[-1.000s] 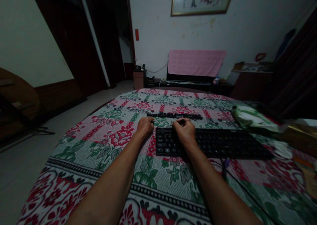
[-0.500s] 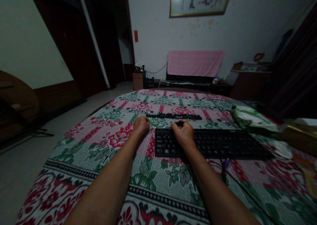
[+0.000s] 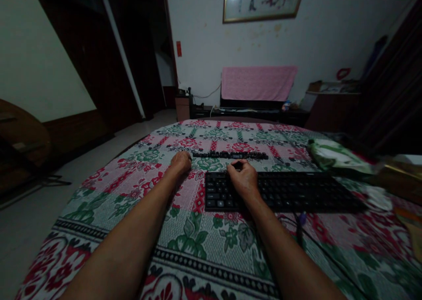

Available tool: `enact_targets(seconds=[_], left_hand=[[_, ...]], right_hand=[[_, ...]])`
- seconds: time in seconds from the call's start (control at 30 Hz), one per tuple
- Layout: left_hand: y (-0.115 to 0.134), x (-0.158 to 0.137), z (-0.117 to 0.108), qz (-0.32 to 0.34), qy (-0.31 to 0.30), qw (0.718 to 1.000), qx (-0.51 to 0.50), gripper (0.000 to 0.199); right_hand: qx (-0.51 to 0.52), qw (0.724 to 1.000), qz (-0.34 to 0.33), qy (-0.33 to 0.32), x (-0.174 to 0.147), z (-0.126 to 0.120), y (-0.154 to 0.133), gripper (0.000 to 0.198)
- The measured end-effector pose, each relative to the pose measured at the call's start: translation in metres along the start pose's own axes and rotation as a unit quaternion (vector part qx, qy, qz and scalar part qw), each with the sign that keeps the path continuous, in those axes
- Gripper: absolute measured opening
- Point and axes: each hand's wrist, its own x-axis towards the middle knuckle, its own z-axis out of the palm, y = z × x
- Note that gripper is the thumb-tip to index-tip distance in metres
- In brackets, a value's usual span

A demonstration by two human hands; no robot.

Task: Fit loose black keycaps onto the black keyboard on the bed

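Observation:
A black computer keyboard (image 3: 296, 192) lies on the flowered tablecloth. My right hand (image 3: 244, 177) is over its left part, thumb and fingers curled together in a pinch. Something dark shows between those fingers, too small and dim to name. Beyond the keyboard runs a row of small black pieces (image 3: 231, 155) that look like loose keycaps. My left hand (image 3: 181, 162) is at the left end of that row, its fingers curled closed and mostly turned away from view. Whether it holds a piece is hidden.
A cable with a purple plug (image 3: 302, 218) lies in front of the keyboard. To the right are a green and white packet (image 3: 339, 157), a crumpled white item (image 3: 378, 199) and a box (image 3: 400, 179). The flowered tablecloth (image 3: 132, 207) covers the table.
My left hand has moved a little to the left and away from me, to the left end of the row. My right hand has stayed nearly in place over the keyboard.

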Motion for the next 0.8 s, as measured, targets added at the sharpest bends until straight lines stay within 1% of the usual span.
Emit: enact_targets(seconds=[0.17, 0.33, 0.63, 0.8], left_hand=[[-0.007, 0.013, 0.007, -0.008, 0.037, 0.999, 0.006, 0.028], [-0.009, 0.025, 0.017, 0.017, 0.066, 0.997, 0.028, 0.031], [-0.005, 0.024, 0.022, 0.034, 0.079, 0.996, 0.002, 0.034], [-0.004, 0.019, 0.02, 0.03, 0.076, 0.997, -0.002, 0.038]], right_hand=[[-0.006, 1.0, 0.0, -0.005, -0.001, 0.0, -0.001, 0.018], [0.005, 1.0, -0.014, -0.003, 0.0, 0.001, 0.002, 0.017], [-0.009, 1.0, -0.011, -0.012, 0.0, 0.0, 0.003, 0.017], [-0.003, 1.0, -0.014, -0.013, 0.0, 0.0, 0.004, 0.017]])
